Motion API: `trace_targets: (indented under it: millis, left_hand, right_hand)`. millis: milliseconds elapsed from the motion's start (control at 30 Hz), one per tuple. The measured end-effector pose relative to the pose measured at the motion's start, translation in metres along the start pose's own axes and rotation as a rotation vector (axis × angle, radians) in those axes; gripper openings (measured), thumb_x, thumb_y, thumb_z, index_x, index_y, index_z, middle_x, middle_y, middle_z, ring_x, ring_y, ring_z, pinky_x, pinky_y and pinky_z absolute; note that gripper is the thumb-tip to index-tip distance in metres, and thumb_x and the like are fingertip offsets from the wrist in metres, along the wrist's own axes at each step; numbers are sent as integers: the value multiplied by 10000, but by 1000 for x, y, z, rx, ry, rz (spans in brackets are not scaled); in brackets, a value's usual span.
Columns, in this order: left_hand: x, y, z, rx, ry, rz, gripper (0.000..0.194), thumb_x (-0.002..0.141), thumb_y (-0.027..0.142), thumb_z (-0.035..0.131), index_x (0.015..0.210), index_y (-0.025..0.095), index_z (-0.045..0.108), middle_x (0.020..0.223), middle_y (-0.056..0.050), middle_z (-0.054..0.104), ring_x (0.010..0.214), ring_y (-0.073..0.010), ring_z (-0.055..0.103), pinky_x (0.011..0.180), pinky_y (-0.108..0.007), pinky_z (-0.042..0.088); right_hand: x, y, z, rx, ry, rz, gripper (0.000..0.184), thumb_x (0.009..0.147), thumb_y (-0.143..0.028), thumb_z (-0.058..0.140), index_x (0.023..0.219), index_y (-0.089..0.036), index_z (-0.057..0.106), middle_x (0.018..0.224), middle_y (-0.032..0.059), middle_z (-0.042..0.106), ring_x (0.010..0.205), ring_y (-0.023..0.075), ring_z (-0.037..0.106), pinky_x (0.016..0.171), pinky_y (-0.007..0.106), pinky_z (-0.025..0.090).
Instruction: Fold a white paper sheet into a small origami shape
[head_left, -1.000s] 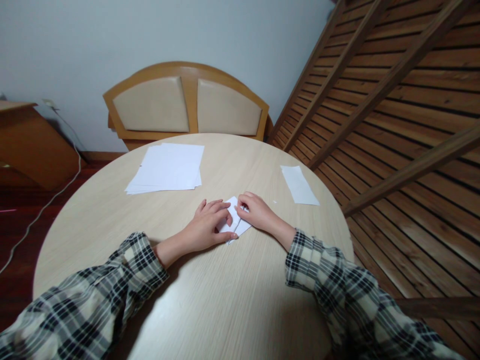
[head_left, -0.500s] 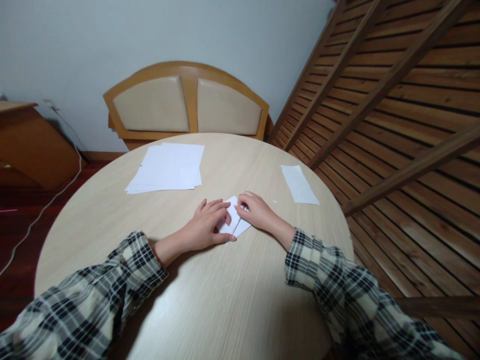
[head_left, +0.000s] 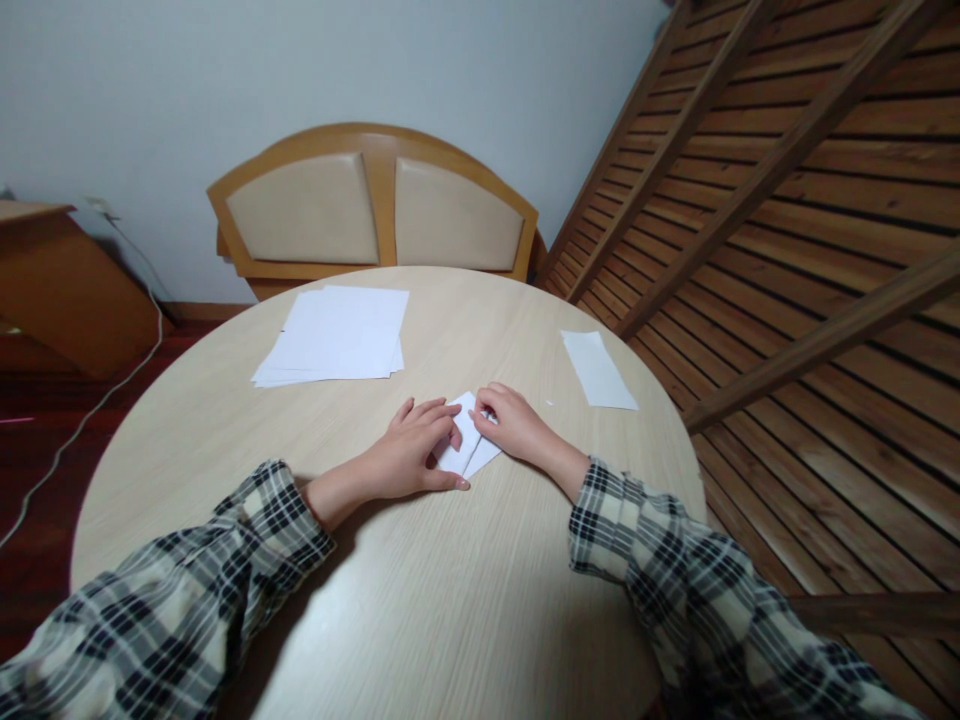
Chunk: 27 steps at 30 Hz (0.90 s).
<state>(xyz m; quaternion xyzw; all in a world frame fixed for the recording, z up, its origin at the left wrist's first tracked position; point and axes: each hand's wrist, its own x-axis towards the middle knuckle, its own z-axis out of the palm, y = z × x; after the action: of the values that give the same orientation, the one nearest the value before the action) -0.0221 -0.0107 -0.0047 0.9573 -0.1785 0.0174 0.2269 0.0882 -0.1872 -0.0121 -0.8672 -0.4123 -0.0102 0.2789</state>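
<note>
A small folded piece of white paper [head_left: 466, 440] lies on the round wooden table [head_left: 420, 600], between my two hands. My left hand [head_left: 411, 448] rests over its left side with the fingers spread, the thumb down near its lower corner. Part of the paper is covered by that hand. On the upper right edge, my right hand [head_left: 508, 420] has its thumb and index finger pinched together on the paper. A fold line runs across the paper from the pinch toward its near corner.
A stack of white sheets [head_left: 337, 335] lies at the table's far left. Toward the right edge is a white paper strip [head_left: 598, 370], with a tiny paper scrap [head_left: 550, 403] nearer my right hand. Behind the table stands a wooden headboard [head_left: 386, 200]; slatted wood [head_left: 810, 250] slopes along the right.
My left thumb has slid slightly left and down along the paper's near edge, showing more of the lower corner. The right hand keeps its pinch in the same place.
</note>
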Motion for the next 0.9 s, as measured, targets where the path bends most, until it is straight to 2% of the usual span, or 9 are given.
trace_targets:
  millis: [200,400,467,600,733,900]
  left_hand:
    - [1,1,-6,1,-63,-8,524,660,595,731,973,215,553,1481,-153,383,1396,-365,252,1118,-616,107]
    - [-1,-2,-12,-56,-140,11,662,573,650,753,1015,202,548,1510,-168,329,1419,-383,171,1130,-605,64]
    - [-1,0,-12,-84,-114,10,626,630,662,708,1023,200,551,1491,-155,366,1414,-371,196,1133,-595,74]
    - [0,7,-7,-85,31,-67,358,864,561,508,957,218,546,1341,-103,535,1326,-306,375,1123,-589,145]
    - [2,11,-1,-36,107,-87,298,866,519,532,915,225,517,1241,-88,588,1258,-290,440,1110,-599,175]
    - [1,10,1,-14,116,-74,276,841,480,586,911,224,510,1278,-91,564,1287,-297,409,1110,-600,168]
  right_hand:
    - [0,0,0,-10,-13,-15,144,844,-194,544,711,-191,491,752,16,516,756,161,488,698,288,362]
    - [-1,-2,-1,-9,-17,-27,138,842,-186,543,714,-190,494,743,13,518,744,158,484,677,278,351]
    - [-1,-2,-1,-20,-18,-25,146,842,-187,539,705,-191,491,740,12,516,742,159,482,680,279,351]
    - [0,-4,-1,-27,-17,-21,146,839,-185,541,702,-192,489,746,11,518,748,158,483,688,279,356]
    - [1,-6,-2,-30,-15,-17,152,841,-189,544,702,-194,481,743,10,516,749,160,484,689,280,356]
    - [2,-7,-2,-36,-21,-13,153,852,-200,529,707,-196,480,749,13,521,747,159,481,685,281,354]
